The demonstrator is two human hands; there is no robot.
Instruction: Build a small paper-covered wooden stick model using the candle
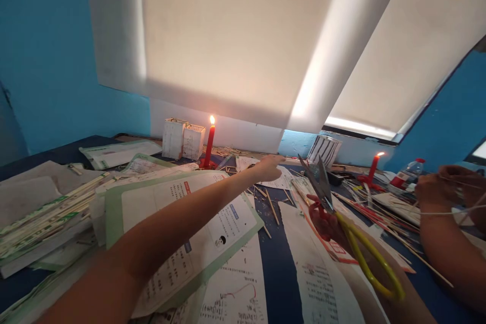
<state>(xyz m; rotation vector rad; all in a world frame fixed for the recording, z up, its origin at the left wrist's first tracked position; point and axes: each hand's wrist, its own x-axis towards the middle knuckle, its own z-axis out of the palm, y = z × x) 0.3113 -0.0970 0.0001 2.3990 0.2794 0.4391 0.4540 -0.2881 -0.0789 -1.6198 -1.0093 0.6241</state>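
My left hand (270,168) reaches far forward over the papers, a finger stretched out toward the back of the table. It seems to hold nothing. In my right hand (322,220) is a pair of scissors (327,192), gripped near the pivot. Its blades are spread and point up and away, while the yellow handles (379,268) come back toward me. Below my left forearm lies a green-edged printed sheet (212,212). Several thin wooden sticks (272,206) are scattered on the dark blue table (279,268) between the papers.
Lit red candles burn at left (209,147) and right (374,168). Two white boxes (174,139) stand by the wall, with a striped box (323,151) farther right. Packets of sticks (53,217) lie at left. A bottle (410,174) stands near another person's hands (440,190), which hold white string.
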